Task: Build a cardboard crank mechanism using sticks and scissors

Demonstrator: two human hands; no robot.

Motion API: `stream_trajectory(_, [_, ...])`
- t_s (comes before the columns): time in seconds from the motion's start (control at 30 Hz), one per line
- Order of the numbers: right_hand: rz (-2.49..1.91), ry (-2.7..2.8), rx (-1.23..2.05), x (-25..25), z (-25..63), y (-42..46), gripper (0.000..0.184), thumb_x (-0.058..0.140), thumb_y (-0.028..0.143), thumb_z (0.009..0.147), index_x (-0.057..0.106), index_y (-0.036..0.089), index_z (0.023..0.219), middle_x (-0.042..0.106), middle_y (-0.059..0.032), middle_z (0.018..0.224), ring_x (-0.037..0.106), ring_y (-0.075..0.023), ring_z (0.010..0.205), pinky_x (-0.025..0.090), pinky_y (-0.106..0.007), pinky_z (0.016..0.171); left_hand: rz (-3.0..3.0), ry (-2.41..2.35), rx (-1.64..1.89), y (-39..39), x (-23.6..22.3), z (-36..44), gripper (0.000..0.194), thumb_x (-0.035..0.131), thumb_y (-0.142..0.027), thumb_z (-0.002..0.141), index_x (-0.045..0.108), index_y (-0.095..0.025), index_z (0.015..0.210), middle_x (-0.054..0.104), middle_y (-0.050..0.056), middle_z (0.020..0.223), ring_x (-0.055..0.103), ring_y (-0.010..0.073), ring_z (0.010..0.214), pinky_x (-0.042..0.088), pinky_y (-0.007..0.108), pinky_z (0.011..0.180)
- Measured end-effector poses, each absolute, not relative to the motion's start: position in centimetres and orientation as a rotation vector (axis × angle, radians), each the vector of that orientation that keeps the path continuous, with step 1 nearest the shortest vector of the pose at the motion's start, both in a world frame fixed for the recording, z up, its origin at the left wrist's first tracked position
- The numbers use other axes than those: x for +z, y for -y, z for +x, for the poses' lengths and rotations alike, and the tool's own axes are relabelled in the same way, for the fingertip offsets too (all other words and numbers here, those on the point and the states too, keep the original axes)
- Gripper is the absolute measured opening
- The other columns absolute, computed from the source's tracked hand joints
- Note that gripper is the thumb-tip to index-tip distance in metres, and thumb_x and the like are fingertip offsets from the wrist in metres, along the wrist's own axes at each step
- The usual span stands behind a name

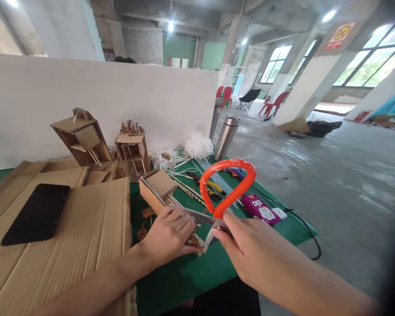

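My left hand (168, 235) is closed around a small cardboard model (156, 188) with thin sticks, held just above the green table mat (184, 272). My right hand (250, 250) grips big scissors with orange loop handles (227, 184). Their metal blades point left and meet the cardboard piece right by my left fingers. The blade tips are partly hidden by the left hand.
Large corrugated cardboard sheets (69, 245) with a black pad (36, 213) lie at left. Two cardboard models (82, 136) (132, 151) stand against a white partition. A steel flask (226, 137), pliers, sticks, white netting and a purple power strip (260, 208) with black cable sit on the mat.
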State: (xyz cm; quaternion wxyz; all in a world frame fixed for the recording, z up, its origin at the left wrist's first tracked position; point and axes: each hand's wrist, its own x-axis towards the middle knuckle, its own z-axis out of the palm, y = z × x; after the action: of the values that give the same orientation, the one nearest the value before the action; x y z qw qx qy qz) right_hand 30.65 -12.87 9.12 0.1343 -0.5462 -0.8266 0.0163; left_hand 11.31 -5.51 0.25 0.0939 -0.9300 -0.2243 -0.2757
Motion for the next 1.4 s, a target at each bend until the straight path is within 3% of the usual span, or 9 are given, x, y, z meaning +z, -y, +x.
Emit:
stream_trajectory(0.2, [-1.639,2.129,-0.106,6.8,29.8,14.5,0.011,0.042,0.011,0.090,0.039,0.022,0.088,0.063,0.0005,0.053,0.061,-0.0216,0.037,0.021,-0.027,0.038,-2.652,0.649,-0.854,6.1,-0.1,11.7,0.041,0.064,-0.058,0.083,0.060,-0.017,0.085,0.067,0.002,0.073,0.058,0.0207,0.070,0.034,0.035,0.065])
stream_trajectory(0.43, [-1.571,2.093,0.251,7.5,30.1,14.9,0.018,0.037,0.012,0.093,0.037,0.025,0.081,0.063,0.0004,0.061,0.063,-0.0191,0.051,0.033,-0.026,0.045,-2.684,0.671,-0.872,5.9,-0.2,11.3,0.037,0.062,-0.054,0.087,0.058,-0.017,0.080,0.063,0.001,0.071,0.055,0.0199,0.068,0.031,0.034,0.063])
stream_trajectory(0.6, [-1.520,2.247,0.427,8.7,31.6,13.8,0.020,0.039,0.015,0.096,0.039,0.024,0.078,0.063,0.0002,0.069,0.059,-0.0172,0.057,0.033,-0.026,0.050,-2.667,0.610,-1.001,5.7,-0.6,11.3,0.039,0.051,-0.053,0.094,0.060,-0.017,0.083,0.067,0.003,0.072,0.059,0.0207,0.071,0.033,0.035,0.068])
stream_trajectory(0.73, [-1.632,2.110,0.522,8.7,31.7,13.3,0.019,0.038,0.019,0.097,0.037,0.024,0.078,0.063,0.0002,0.067,0.060,-0.0178,0.057,0.035,-0.026,0.049,-2.659,0.654,-0.970,5.8,-0.7,11.3,0.040,0.052,-0.054,0.093,0.061,-0.016,0.082,0.065,0.003,0.070,0.057,0.0202,0.067,0.034,0.034,0.065])
stream_trajectory(1.0, [-1.735,1.904,0.269,7.4,29.9,14.2,0.006,0.035,0.019,0.092,0.038,0.024,0.089,0.065,-0.0024,0.062,0.064,-0.0223,0.050,0.035,-0.027,0.044,-2.621,0.647,-1.009,5.7,-0.8,11.4,0.039,0.056,-0.053,0.091,0.062,-0.015,0.083,0.067,0.004,0.072,0.056,0.0203,0.067,0.034,0.035,0.065])
stream_trajectory(1.27, [-1.568,2.154,0.398,8.6,30.6,13.8,0.017,0.039,0.012,0.094,0.040,0.024,0.081,0.060,0.0011,0.064,0.057,-0.0171,0.054,0.029,-0.026,0.048,-2.655,0.665,-0.980,5.8,-0.7,11.3,0.038,0.054,-0.053,0.092,0.060,-0.017,0.080,0.064,0.003,0.069,0.057,0.0202,0.068,0.034,0.034,0.065])
stream_trajectory(1.4, [-1.489,2.260,0.474,9.2,31.8,12.9,0.019,0.044,0.015,0.095,0.045,0.022,0.078,0.061,0.0010,0.068,0.055,-0.0163,0.058,0.033,-0.026,0.052,-2.666,0.660,-1.014,5.7,-0.7,11.3,0.039,0.050,-0.052,0.094,0.060,-0.017,0.083,0.066,0.003,0.071,0.060,0.0203,0.070,0.034,0.034,0.067])
